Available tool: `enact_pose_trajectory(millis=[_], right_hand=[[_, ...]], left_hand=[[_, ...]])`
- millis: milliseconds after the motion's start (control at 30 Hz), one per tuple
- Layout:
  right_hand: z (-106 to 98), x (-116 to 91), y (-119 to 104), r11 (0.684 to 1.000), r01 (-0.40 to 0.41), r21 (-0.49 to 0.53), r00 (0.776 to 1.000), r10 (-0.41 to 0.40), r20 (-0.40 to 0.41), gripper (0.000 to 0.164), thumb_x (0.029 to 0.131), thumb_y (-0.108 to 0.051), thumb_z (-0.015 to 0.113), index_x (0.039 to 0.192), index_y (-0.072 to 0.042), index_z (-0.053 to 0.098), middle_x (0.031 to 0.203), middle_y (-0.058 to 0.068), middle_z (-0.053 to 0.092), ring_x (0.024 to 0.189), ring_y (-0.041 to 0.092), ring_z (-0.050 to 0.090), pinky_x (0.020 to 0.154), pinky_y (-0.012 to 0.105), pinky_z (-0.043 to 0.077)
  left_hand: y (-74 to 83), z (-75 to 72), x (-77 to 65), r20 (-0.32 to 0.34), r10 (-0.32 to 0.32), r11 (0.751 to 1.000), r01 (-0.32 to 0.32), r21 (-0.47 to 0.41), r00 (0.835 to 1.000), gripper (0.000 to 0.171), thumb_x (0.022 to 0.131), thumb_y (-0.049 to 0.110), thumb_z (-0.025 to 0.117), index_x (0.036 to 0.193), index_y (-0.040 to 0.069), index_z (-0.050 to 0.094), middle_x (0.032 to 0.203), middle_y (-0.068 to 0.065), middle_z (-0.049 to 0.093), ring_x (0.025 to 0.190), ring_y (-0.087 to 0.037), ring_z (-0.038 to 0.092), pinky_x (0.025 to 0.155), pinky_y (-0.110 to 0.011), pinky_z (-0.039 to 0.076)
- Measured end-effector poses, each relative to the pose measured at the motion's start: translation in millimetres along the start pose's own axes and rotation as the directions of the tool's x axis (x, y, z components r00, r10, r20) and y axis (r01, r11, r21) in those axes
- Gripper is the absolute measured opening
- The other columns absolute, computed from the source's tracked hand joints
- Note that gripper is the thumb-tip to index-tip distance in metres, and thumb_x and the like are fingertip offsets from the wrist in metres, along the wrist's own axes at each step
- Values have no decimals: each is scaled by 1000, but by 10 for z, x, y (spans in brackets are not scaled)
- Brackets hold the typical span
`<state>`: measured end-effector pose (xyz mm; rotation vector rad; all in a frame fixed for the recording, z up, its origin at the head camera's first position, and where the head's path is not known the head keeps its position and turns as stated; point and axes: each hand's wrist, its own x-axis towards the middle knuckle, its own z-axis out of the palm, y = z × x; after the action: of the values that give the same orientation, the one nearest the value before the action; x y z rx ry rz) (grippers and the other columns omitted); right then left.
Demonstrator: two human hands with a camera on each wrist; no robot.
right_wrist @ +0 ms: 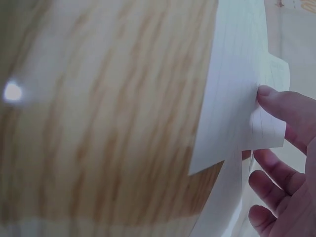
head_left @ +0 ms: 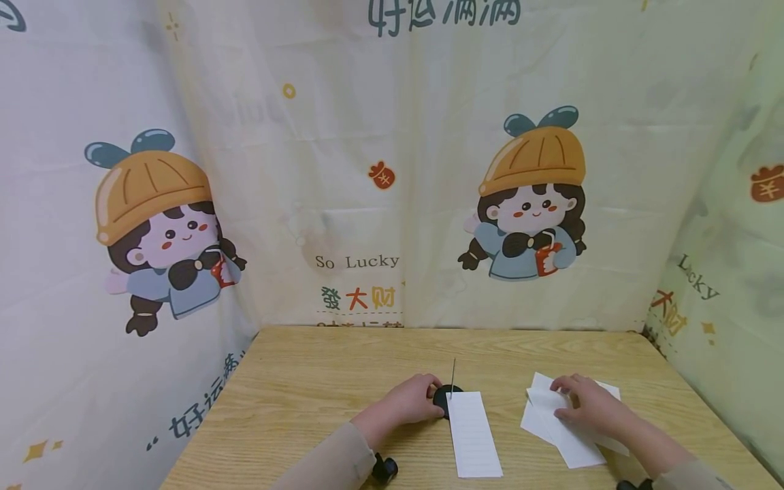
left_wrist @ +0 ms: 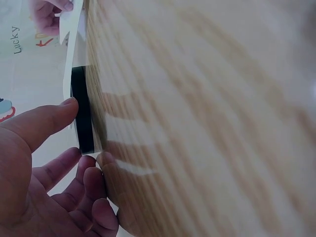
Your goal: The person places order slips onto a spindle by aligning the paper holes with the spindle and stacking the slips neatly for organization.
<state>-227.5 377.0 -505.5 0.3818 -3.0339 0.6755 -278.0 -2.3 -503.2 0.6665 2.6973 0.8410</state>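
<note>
A paper spike with a round black base (head_left: 442, 401) and a thin upright metal pin stands on the wooden table. My left hand (head_left: 418, 399) grips the base from its left side; in the left wrist view the thumb lies on the base's edge (left_wrist: 83, 111), with the other fingers below. One lined white paper slip (head_left: 474, 435) overlaps the base and reaches toward me, its far end at the pin. On the right, my right hand (head_left: 591, 406) rests over several loose white slips (head_left: 566, 435). Its thumb touches a slip (right_wrist: 269, 118), the fingers gently bent and apart from the thumb.
The wooden table (head_left: 318, 381) runs back to a printed cloth curtain (head_left: 343, 204) that also closes in both sides. Black wrist-worn devices sit at the left wrist (head_left: 384, 468) and the right wrist (head_left: 635, 484). The loose slips overlap one another at different angles.
</note>
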Motion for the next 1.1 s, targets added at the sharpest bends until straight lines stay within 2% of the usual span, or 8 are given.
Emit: enact_pose_trajectory(millis=[100, 233, 367, 667, 867, 1100], right_hand=[[-3, 9, -9, 995, -41, 89, 999, 39, 29, 46, 77, -25, 85, 113, -10, 61, 93, 2, 58, 81, 17, 51, 69, 33, 44], [7, -4, -39, 983, -99, 155, 995, 92, 49, 49, 78, -24, 84, 117, -10, 57, 85, 3, 52, 73, 17, 45, 61, 28, 38], [15, -13, -43, 973, -109, 204, 994, 101, 51, 49, 82, -21, 81, 121, -7, 56, 82, 3, 49, 71, 16, 43, 60, 27, 36], [4, -4, -2, 949, -90, 301, 996, 90, 12, 43, 90, -6, 70, 129, 0, 54, 90, 5, 58, 76, 17, 52, 59, 28, 46], [-46, -30, 18, 930, -36, 366, 999, 43, -12, 40, 92, -7, 67, 128, 3, 54, 91, 7, 59, 80, 14, 58, 63, 28, 48], [-99, -87, -24, 902, -16, 431, 999, 30, -24, 42, 95, -11, 66, 131, 5, 51, 97, 11, 57, 78, 11, 58, 60, 28, 47]], left_hand=[[4, 7, 2, 1, -2, 1000, 2, -1, 1000, 44, 80, 27, 83, 117, 14, 63, 95, 5, 55, 84, -13, 51, 81, -32, 46], [-5, 19, 12, -1, -4, 1000, 4, -1, 1000, 44, 80, 27, 83, 117, 15, 62, 95, 5, 55, 84, -13, 51, 81, -32, 46], [-9, 22, 14, -4, 0, 1000, 0, 1, 1000, 44, 80, 27, 83, 117, 14, 62, 95, 5, 55, 84, -13, 51, 81, -32, 46], [-12, 22, 18, -3, 0, 1000, 0, 1, 1000, 44, 81, 28, 83, 117, 14, 62, 94, 5, 54, 84, -13, 51, 81, -32, 45], [15, 5, 0, -10, 11, 1000, -11, 3, 1000, 45, 81, 27, 82, 118, 12, 62, 94, 3, 54, 84, -13, 50, 81, -32, 45], [41, -9, -23, -4, 4, 1000, -4, 8, 1000, 44, 81, 26, 82, 118, 12, 62, 96, 3, 55, 85, -13, 51, 83, -33, 45]])
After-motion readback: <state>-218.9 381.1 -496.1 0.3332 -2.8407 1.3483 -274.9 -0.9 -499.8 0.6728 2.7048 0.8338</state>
